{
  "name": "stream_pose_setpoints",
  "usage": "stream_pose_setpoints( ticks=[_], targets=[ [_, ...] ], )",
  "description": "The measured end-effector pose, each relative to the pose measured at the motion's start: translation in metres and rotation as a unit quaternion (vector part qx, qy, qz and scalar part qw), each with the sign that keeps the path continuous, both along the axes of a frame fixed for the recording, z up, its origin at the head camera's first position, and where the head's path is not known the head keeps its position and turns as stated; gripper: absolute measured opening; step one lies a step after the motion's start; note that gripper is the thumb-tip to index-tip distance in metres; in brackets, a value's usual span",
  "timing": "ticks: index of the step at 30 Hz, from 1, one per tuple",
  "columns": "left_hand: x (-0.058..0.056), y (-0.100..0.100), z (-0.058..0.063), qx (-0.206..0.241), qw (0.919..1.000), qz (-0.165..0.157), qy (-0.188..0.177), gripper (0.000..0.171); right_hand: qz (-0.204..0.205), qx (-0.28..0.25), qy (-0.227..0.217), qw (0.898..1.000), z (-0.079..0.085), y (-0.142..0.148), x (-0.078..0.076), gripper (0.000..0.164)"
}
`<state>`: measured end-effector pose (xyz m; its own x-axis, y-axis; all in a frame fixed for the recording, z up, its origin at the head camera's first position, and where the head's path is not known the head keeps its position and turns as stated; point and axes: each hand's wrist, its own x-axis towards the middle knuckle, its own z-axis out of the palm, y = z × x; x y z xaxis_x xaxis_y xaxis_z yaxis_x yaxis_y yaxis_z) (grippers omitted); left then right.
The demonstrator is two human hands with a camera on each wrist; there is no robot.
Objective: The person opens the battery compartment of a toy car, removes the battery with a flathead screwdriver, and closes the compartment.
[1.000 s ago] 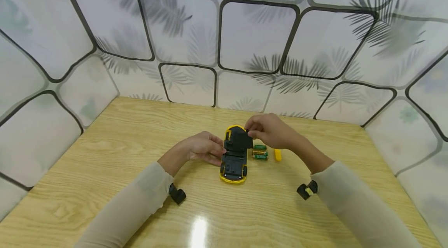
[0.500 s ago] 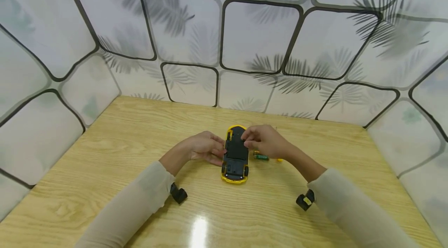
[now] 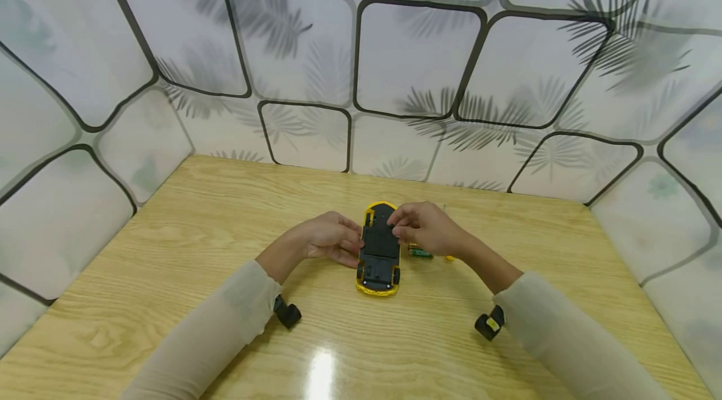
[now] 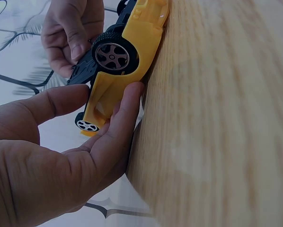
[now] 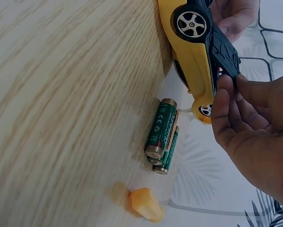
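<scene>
A yellow toy car (image 3: 376, 291) lies upside down on the table, its black underside facing up. My left hand (image 3: 333, 238) holds it by its side, thumb at the underside and fingers along the yellow body (image 4: 115, 90). With thumb and fingers, my right hand (image 3: 425, 227) pinches the edge of a black battery cover (image 5: 226, 54). That cover lies over the car's underside, tilted, its pinched end raised. Green-and-copper batteries (image 5: 161, 127) lie side by side to the right of the car, partly hidden by my right hand in the head view.
A small yellow handle-like piece (image 5: 146, 204) lies beyond the batteries, mostly covered by the right forearm in the head view. The wood-grain table (image 3: 225, 212) meets a patterned wall covering (image 3: 304, 136) at the back and sides.
My right hand has moved slightly left and lowered the black cover from a steeper, skewed angle until it lines up with the car's underside. During the last half second almost nothing moves.
</scene>
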<state>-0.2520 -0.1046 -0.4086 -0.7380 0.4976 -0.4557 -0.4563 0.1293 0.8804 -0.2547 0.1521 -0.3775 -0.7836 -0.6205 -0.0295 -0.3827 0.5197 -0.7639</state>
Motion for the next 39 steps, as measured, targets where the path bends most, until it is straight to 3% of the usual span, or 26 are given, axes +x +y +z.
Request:
stream_pose_setpoints(
  ticks=[18, 30, 39],
  targets=[
    [0.0007, 0.0003, 0.0004, -0.001, 1.0, 0.002, -0.003, 0.057, -0.012, 0.021, -0.014, 1.0, -0.0027, -0.0035, -0.0021, 0.016],
    [0.0002, 0.0001, 0.0002, 0.004, 1.0, 0.003, -0.005, 0.057, -0.006, 0.062, 0.059, 0.996, -0.0032, -0.0054, -0.0017, 0.018],
    [0.0002, 0.0, 0.0003, 0.005, 1.0, 0.0, -0.006, 0.058, -0.012, 0.073, 0.088, 0.993, -0.0074, -0.0077, 0.0005, 0.022]
  ],
)
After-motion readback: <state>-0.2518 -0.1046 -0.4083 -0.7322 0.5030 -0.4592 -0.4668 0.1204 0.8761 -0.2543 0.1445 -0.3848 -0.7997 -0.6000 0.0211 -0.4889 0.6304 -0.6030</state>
